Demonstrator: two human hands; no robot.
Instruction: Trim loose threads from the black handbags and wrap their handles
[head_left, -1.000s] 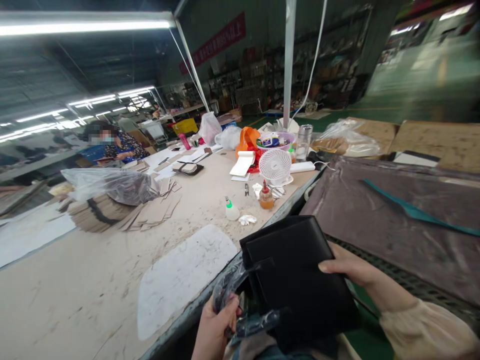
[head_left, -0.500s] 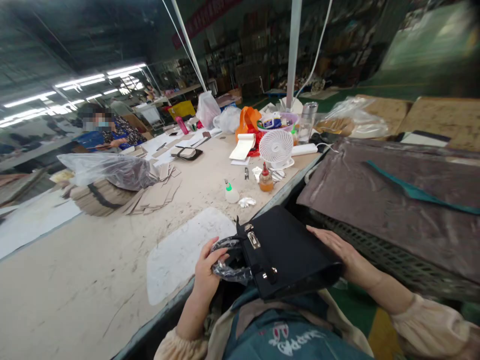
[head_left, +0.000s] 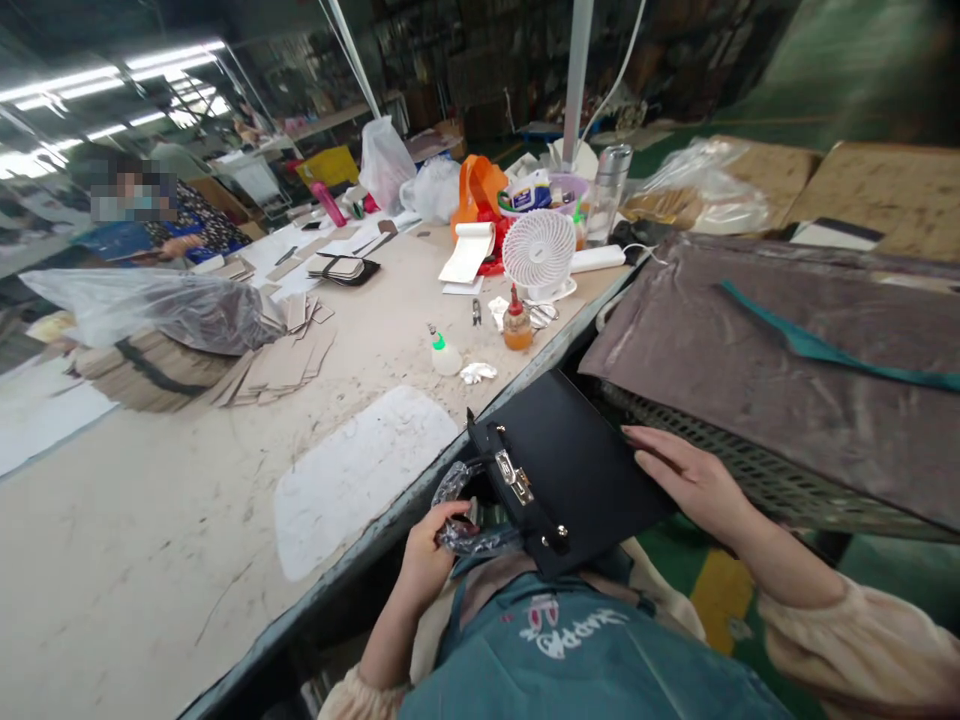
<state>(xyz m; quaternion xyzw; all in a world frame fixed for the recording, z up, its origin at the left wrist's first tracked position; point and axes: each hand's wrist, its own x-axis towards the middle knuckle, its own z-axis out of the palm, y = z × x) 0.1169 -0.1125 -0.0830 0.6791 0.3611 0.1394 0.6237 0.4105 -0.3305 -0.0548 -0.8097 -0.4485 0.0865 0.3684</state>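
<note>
A black leather handbag [head_left: 577, 465] with a silver clasp lies on my lap, beside the table's edge. My left hand [head_left: 431, 545] is closed around its plastic-wrapped handle [head_left: 469, 520] at the bag's left end. Fingers together, my right hand [head_left: 686, 480] rests flat on the bag's right side. A teal apron [head_left: 577, 660] covers my front below the bag.
The beige worktable [head_left: 187, 500] carries a white mat [head_left: 360, 470], glue bottles [head_left: 480, 340], a small white fan [head_left: 540, 255], cardboard stacks under plastic [head_left: 172, 330] and a cluttered far end. To the right, brown material [head_left: 772, 370] lies over a mesh rack. Another person sits at far left [head_left: 142, 220].
The bag has been turned and lowered from upright in front of me to lying on my lap, clasp side up. My right hand moved from its edge to its flat side.
</note>
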